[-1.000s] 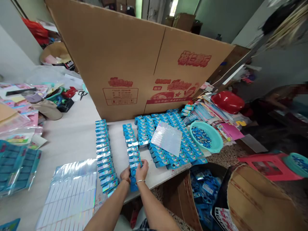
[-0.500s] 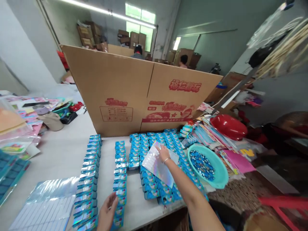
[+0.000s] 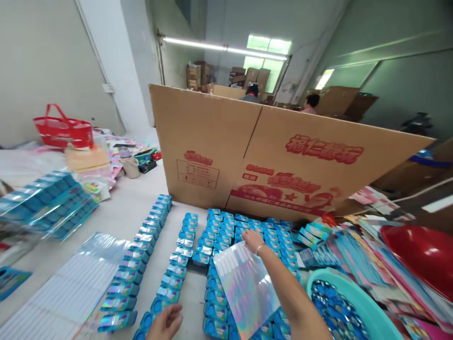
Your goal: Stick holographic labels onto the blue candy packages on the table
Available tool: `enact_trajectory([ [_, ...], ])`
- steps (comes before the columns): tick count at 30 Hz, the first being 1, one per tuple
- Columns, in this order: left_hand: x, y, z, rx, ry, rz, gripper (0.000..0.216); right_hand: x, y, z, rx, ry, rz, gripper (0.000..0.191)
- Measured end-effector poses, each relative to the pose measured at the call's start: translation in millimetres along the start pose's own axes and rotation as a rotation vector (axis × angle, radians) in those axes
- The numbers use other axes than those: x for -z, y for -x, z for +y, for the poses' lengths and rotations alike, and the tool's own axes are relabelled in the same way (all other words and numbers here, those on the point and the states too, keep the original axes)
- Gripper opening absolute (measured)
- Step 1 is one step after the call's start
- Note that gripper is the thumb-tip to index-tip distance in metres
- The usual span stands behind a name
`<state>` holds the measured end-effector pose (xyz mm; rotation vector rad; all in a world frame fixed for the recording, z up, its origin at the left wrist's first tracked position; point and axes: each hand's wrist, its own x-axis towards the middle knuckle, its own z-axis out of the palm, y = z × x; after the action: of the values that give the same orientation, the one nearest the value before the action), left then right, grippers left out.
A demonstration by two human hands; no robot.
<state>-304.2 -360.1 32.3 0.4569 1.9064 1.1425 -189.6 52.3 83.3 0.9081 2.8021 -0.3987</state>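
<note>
My right hand [image 3: 253, 241] is at the top edge of a shiny, rainbow-tinted plastic sheet [image 3: 247, 288], its fingers closed on that edge. The sheet lies slantwise over a block of small blue boxes [image 3: 215, 296], with pale stripes along its upper part. At the lower middle, my left hand [image 3: 165, 323] is partly cut off by the frame. Its fingers are loosely bent and apart, with nothing seen in them, beside the near end of a single row of blue boxes [image 3: 172, 281]. Another row of boxes [image 3: 128, 274] runs along its left.
A tall cardboard panel [image 3: 219, 127] stands behind the boxes. At right are a turquoise basin [image 3: 368, 293] of blue discs and a red basin [image 3: 421, 255] on stacked papers. Clear, lined plastic packaging [image 3: 71, 283] and wrapped blue boxes [image 3: 53, 203] lie left. Two people are far back.
The view has swung left and closer. My right hand has shifted toward the far side of the boxes, and the sheet has turned beneath it. My left hand stays near the single row.
</note>
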Motion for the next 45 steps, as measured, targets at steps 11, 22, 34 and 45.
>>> enact_trajectory([
  [11,-64,17,215,-0.886,-0.617,-0.014,0.038,103,156,-86,0.288,-0.315,0.072,0.007],
  [22,23,66,273,-0.694,-0.197,-0.624,0.032,143,239,-184,0.505,0.048,0.647,0.022],
  [34,107,120,279,-0.832,-0.171,-0.521,0.036,134,278,-289,0.487,0.265,1.066,0.032],
  [45,149,151,279,-1.002,-0.197,-0.388,0.042,140,296,-333,0.483,0.506,1.064,0.034],
])
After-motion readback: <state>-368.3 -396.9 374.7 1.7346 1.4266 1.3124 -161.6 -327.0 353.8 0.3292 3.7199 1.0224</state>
